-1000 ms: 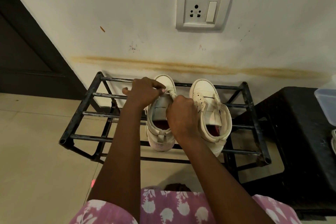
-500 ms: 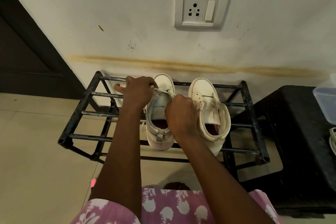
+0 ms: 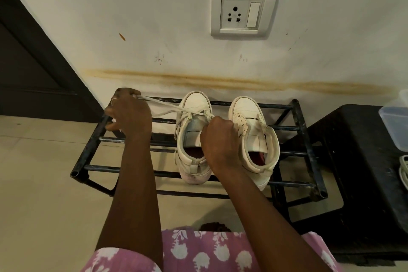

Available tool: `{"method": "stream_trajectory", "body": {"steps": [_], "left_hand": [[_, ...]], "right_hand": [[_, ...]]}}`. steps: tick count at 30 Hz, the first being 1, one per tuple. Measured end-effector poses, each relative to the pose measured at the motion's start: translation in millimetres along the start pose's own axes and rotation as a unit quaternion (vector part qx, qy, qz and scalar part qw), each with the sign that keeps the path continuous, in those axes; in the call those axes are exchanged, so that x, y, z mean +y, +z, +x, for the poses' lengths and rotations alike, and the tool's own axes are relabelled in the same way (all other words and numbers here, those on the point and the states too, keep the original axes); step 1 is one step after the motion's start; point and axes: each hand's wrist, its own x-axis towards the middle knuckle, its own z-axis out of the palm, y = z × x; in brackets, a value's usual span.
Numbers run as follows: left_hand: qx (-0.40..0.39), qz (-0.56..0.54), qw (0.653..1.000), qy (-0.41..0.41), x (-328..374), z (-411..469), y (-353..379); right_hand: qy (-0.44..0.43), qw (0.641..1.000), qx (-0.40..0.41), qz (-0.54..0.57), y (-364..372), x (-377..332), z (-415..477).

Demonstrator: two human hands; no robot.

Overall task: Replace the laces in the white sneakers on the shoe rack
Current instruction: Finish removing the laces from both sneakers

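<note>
**Setting.** Off-white wall [image 3: 154,17] behind a black metal rack [image 3: 297,121], which stands on a beige tiled floor [image 3: 44,216].
- Socket plate [image 3: 244,10]: white, on the wall above the rack, one three-pin outlet and one rocker switch.
- Stain [image 3: 220,83]: brownish band along the wall just above the rack's back rail.
- Scribbles [image 3: 159,59]: small and faint, above the stain, too small to read.
- Door frame [image 3: 33,73]: dark, left of the rack.
- Stool [image 3: 364,161]: black, just right of the rack, carrying a clear plastic box [image 3: 395,123] at the picture's edge.

**Task items.**
- Left sneaker [image 3: 195,104]: white high-top near the rack's middle, toe to the wall, red lining showing.
- Right sneaker [image 3: 245,108]: the same type, just beside it towards the rack's right end, with a row of bare eyelets along its near flap.
- Lace [image 3: 167,106]: white and flat. It runs from the left sneaker's lower eyelets across the top bars to the rack's far-left corner.

**Hands.**
- Left hand [image 3: 130,112]: over the rack's far-left corner, fingers curled, pinching the lace's end. It wears a ring [image 3: 112,100].
- Right hand [image 3: 220,139]: between the two sneakers, fingers curled down over the left sneaker's eyelet edge and gripping it. A lace strand meets the knuckles, and the fingertips are hidden.

**Foreground.** Pink garment [image 3: 209,252] with a white print, below the rack.
</note>
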Motion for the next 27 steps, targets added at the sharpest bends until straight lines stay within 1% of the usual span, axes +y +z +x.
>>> {"method": "stream_trajectory", "body": {"steps": [3, 5, 6, 8, 10, 13, 17, 21, 27], "left_hand": [[-0.096, 0.015, 0.99, 0.098, 7.4, -0.2, 3.6], [-0.181, -0.003, 0.964, 0.194, 11.6, -3.1, 11.1], [-0.221, -0.013, 0.948, 0.227, 13.9, -6.3, 15.4], [-0.292, -0.017, 0.926, 0.241, 19.0, -13.9, 20.7], [-0.326, -0.01, 0.917, 0.228, 23.1, -18.5, 23.8], [-0.322, 0.015, 0.918, 0.232, 26.8, -19.7, 24.6], [-0.294, 0.09, 0.922, 0.238, 28.8, -23.2, 27.6], [-0.253, 0.06, 0.936, 0.237, 28.3, -21.6, 31.4], [-0.244, -0.003, 0.941, 0.236, 26.2, -22.1, 27.3]], "right_hand": [[0.001, 1.0, -0.004, 0.0, -0.4, -0.5, 0.4], [0.002, 1.0, -0.01, -0.002, -0.7, -1.0, 0.8], [0.002, 1.0, -0.012, -0.003, -0.8, -1.2, 1.0], [0.002, 1.0, -0.009, -0.005, -1.5, -0.9, 0.6], [-0.002, 1.0, -0.008, -0.008, -1.9, -0.4, 0.0], [-0.004, 1.0, -0.009, -0.008, -2.6, -0.4, -0.4], [-0.006, 1.0, -0.007, -0.017, -2.6, 0.0, 0.0], [-0.009, 1.0, -0.005, -0.02, -2.1, 0.1, -0.7], [-0.001, 1.0, 0.004, -0.013, 1.5, -0.6, 0.6]]}}
